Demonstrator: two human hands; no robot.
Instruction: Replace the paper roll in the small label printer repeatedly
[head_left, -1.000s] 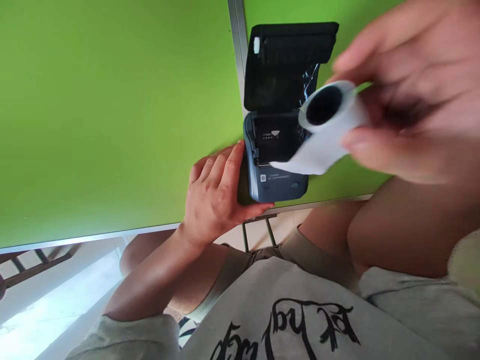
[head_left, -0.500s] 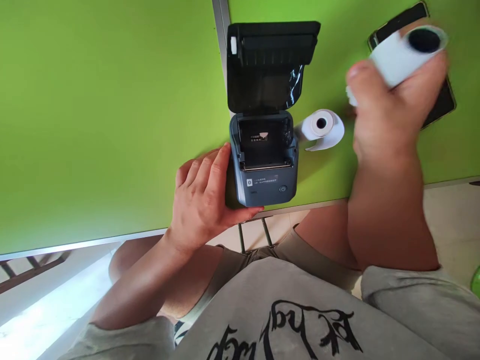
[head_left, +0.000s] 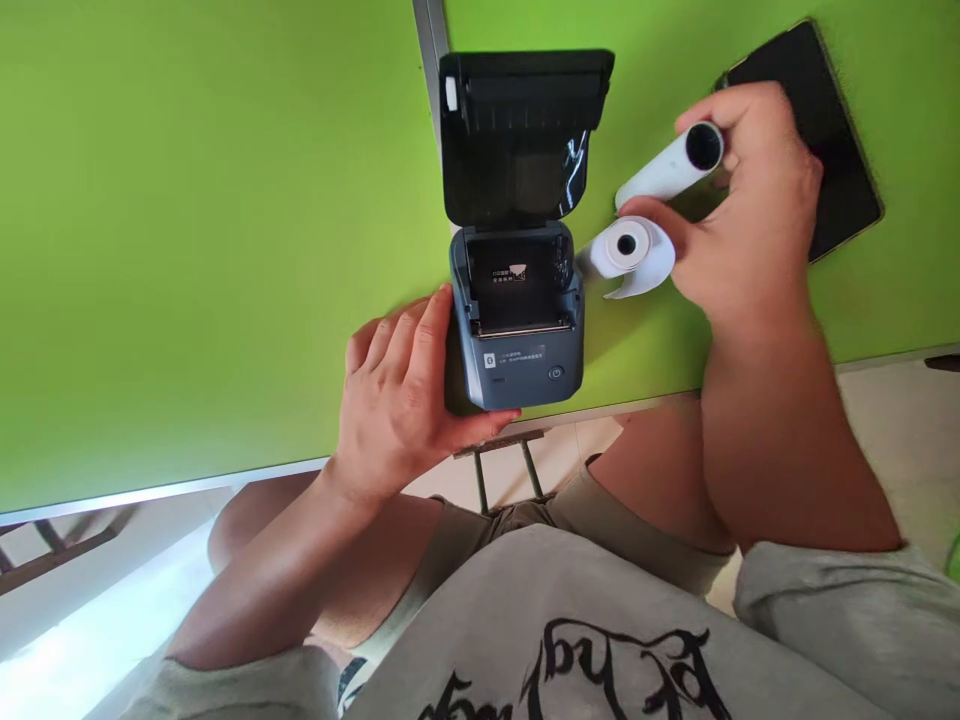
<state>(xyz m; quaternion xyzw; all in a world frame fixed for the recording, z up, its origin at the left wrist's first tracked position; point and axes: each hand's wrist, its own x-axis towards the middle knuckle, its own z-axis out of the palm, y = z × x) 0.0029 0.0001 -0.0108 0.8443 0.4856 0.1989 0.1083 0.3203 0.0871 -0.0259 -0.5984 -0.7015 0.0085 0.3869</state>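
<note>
Left hand (head_left: 397,395) gripped the open printer (head_left: 517,300); right hand (head_left: 739,225) pinched a paper roll (head_left: 667,170) above a second roll (head_left: 630,255) on the worktop (head_left: 210,220).

A bright green tabletop (head_left: 187,230) fills the far part of the scene, lit evenly by daylight. A pale metal seam (head_left: 429,40) runs from near to far through it, splitting the surface into a wide left panel and a right panel. A thin silvery edge strip (head_left: 187,487) borders the near side. Below that edge lies a light tiled floor (head_left: 892,420), glaring white at the near left where sunlight (head_left: 67,650) strikes it. Dark metal frame bars (head_left: 502,475) show under the middle, and brown bars (head_left: 60,535) sit at the far left.
</note>
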